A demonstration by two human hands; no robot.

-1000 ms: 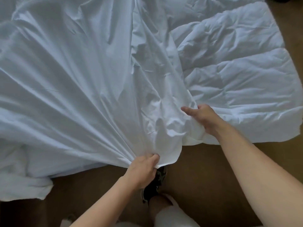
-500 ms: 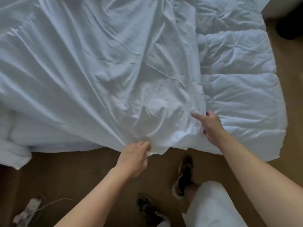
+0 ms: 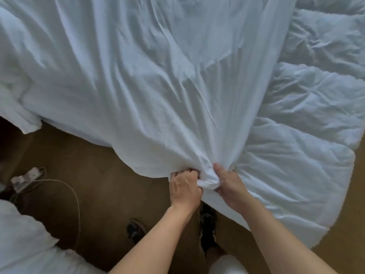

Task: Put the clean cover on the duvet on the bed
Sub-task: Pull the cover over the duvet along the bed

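Observation:
A thin white cover (image 3: 148,80) lies spread over most of the bed, pulled into creases that run toward its near edge. The puffy quilted white duvet (image 3: 308,147) shows bare on the right, its near corner hanging over the floor. My left hand (image 3: 184,187) grips a bunch of the cover's near edge. My right hand (image 3: 229,183) holds the same bunch from the right, thumb up along the fold. A small knot of gathered cloth (image 3: 209,179) sits between the two hands.
Brown carpet (image 3: 102,175) lies below the bed's edge. A white power strip (image 3: 25,177) with a thin cable (image 3: 73,196) lies on the floor at left. More white bedding (image 3: 23,242) is heaped at the lower left. My shoes (image 3: 207,224) stand under my arms.
My right hand has moved left from the cover's side edge to meet my left hand, and both now hold one gathered bunch. The view has shifted right along the bed.

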